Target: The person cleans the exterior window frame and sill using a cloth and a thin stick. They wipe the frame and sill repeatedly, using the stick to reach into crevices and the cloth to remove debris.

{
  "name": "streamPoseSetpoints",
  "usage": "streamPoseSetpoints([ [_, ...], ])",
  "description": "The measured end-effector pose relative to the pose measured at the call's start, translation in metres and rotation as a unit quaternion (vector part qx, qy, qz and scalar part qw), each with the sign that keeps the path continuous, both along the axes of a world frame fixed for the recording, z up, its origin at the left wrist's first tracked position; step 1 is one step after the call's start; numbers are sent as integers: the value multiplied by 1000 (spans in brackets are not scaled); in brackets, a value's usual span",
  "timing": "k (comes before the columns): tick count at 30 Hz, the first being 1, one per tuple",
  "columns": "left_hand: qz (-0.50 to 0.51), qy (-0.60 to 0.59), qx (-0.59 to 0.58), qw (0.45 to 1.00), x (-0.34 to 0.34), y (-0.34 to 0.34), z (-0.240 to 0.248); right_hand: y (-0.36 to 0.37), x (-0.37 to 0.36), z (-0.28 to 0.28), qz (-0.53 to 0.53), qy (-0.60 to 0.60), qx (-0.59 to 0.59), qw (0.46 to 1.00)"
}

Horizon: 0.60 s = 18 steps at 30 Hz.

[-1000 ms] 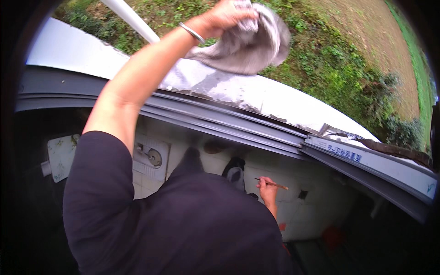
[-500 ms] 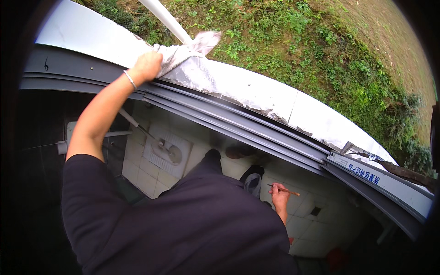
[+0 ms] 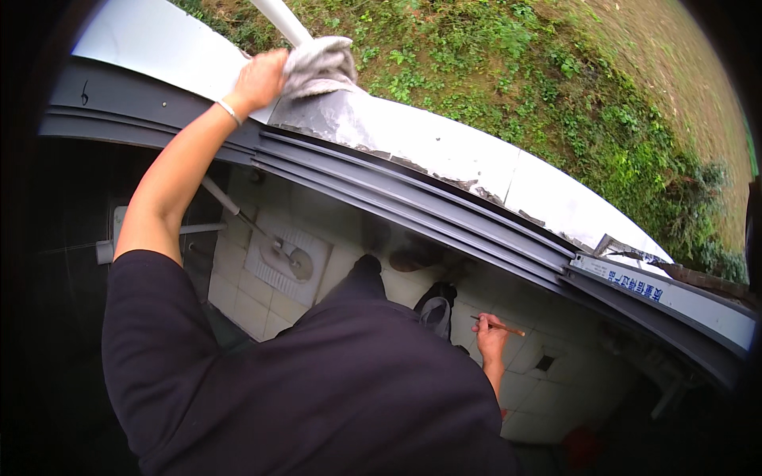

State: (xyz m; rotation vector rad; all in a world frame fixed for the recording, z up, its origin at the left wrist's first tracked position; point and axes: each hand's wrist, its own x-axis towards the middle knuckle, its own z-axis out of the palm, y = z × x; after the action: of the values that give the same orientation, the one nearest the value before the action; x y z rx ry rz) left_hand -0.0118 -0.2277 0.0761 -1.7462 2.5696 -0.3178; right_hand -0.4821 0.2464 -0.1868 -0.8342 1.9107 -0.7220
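Note:
My left hand (image 3: 261, 82) is closed on a greyish-white rag (image 3: 321, 67), bunched up at the outer edge of the white ledge (image 3: 413, 123). The rag lies against the foot of a white pipe (image 3: 283, 22). Beneath it, part of the ledge looks wet and grey. Lower down, over the tiled floor, my right hand (image 3: 492, 339) pinches a thin brown stick (image 3: 508, 328), its kind too small to make out. Between my arms and the ledge runs the grey metal window track (image 3: 413, 201).
Inside, a squat toilet (image 3: 290, 266) is set in the pale floor tiles, with a long handle (image 3: 230, 205) leaning over it. A dark floor drain (image 3: 544, 362) lies right of my shoe (image 3: 436, 308). Beyond the ledge, a planted slope (image 3: 508, 71) falls outside. A printed frame piece (image 3: 663, 297) lies at right.
My left hand and the rag have moved outward along the ledge, up against the pipe; the rag is bunched rather than trailing. My right hand keeps the stick, barely shifted.

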Motion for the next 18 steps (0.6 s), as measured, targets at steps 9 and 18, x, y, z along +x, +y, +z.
streamPoseSetpoints([
  [9, -63, 94, 85, 990, -53, 30, -70, 30, -3, 6, -21, 8, 52, 998],
  [18, 24, 733, 316, 603, -230, -56, -92, 17, -5, 31, -31, 26, 7, 999],
])
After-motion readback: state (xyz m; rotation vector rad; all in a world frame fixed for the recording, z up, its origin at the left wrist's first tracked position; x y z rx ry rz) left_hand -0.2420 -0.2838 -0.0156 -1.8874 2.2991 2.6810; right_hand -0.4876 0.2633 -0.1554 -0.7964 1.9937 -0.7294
